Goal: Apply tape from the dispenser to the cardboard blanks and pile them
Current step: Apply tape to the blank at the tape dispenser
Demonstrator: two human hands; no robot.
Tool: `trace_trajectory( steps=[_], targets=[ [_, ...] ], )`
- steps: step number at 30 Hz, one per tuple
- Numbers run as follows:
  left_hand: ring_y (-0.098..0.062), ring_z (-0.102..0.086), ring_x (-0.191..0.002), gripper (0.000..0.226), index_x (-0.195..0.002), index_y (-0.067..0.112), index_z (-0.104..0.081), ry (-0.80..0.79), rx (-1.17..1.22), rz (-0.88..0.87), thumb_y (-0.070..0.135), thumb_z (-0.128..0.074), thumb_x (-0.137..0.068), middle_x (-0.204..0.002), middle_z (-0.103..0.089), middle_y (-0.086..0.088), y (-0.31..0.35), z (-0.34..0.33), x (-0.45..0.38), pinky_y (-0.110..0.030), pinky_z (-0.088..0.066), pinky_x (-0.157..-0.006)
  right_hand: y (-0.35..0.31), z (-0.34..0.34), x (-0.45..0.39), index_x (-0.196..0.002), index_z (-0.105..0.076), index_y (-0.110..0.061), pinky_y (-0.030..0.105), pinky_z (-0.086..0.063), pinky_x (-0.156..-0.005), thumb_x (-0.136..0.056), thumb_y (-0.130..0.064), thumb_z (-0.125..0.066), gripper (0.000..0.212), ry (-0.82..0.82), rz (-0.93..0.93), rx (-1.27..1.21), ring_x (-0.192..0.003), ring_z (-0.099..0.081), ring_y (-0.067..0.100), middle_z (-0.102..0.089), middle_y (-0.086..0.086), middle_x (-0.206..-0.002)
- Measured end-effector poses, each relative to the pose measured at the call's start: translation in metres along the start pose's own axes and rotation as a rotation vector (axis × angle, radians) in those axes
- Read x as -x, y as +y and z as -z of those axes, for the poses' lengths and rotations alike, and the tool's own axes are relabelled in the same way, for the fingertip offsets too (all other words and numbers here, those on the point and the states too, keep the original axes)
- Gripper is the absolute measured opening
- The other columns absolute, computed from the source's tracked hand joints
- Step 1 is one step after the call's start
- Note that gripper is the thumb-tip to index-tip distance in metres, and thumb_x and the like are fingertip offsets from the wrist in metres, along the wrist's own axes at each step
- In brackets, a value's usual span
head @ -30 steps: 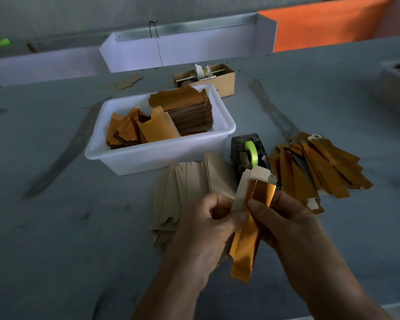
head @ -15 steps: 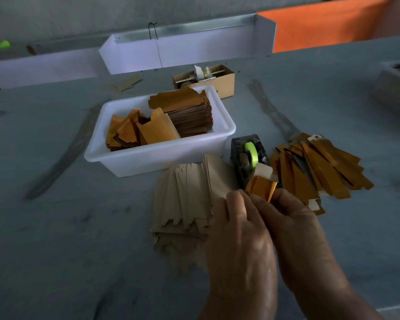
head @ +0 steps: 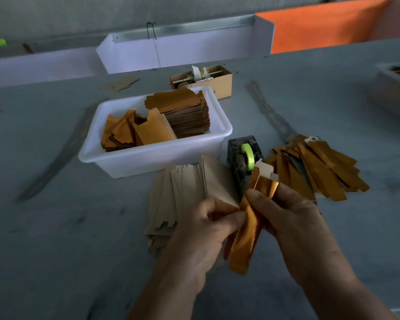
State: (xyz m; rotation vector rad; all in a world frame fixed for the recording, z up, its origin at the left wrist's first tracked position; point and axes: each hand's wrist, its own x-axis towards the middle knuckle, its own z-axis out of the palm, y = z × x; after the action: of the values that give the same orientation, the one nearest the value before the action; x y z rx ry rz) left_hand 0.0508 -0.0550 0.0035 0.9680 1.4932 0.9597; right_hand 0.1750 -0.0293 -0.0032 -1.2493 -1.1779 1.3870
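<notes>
At lower centre, the left hand (head: 208, 229) and right hand (head: 284, 213) both pinch a long, glossy gold-foil cardboard blank (head: 247, 232) before the dark dispenser (head: 243, 158).

Your blank (head: 245, 241) is card with a glossy, foil-like orange face that catches the light; its top flap shows a matt pale back. The fanned stack (head: 185, 195) shows dull, plain beige card. The pile (head: 319, 169) gleams orange too. Your tub (head: 157, 155) is smooth white plastic, the dispenser (head: 243, 158) dark plastic, the worktop (head: 56, 239) matt grey, the box (head: 219, 85) raw brown cardboard.
</notes>
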Motion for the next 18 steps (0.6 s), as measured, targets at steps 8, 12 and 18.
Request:
trace_trajectory(
  steps=[8, 12, 18],
  targets=[
    [-0.017, -0.064, -0.048, 0.006, -0.089, 0.002, -0.061, 0.102, 0.425, -0.028, 0.008, -0.058, -0.09, -0.061, -0.069, -0.011, 0.0, 0.008, -0.011, -0.022, -0.049, -0.041, 0.001, 0.042, -0.028, -0.073, -0.067, -0.03, 0.025, -0.043, -0.054, -0.085, -0.02, -0.063, 0.016, 0.272, 0.09, 0.259, -0.063, -0.056, 0.017, -0.065, -0.001, -0.066],
    [-0.016, -0.064, -0.053, 0.006, -0.089, 0.005, -0.059, 0.124, 0.384, -0.036, 0.011, -0.057, -0.091, -0.064, -0.069, -0.007, 0.0, 0.003, -0.013, -0.024, -0.047, -0.044, 0.007, 0.042, -0.038, -0.081, -0.067, -0.029, 0.014, -0.038, -0.052, -0.086, -0.023, -0.064, 0.008, 0.173, 0.004, 0.321, -0.066, -0.058, 0.004, -0.065, -0.009, -0.072],
    [-0.037, -0.064, -0.088, 0.013, -0.098, 0.01, -0.06, 0.128, 0.301, -0.009, 0.021, -0.06, -0.091, -0.096, -0.068, -0.019, -0.009, -0.01, -0.02, -0.049, -0.052, -0.081, 0.004, 0.03, -0.045, -0.07, -0.06, -0.035, 0.018, -0.039, -0.054, -0.084, -0.03, -0.067, 0.017, 0.133, 0.042, 0.5, -0.065, -0.058, 0.004, -0.062, -0.013, -0.069]
  ],
)
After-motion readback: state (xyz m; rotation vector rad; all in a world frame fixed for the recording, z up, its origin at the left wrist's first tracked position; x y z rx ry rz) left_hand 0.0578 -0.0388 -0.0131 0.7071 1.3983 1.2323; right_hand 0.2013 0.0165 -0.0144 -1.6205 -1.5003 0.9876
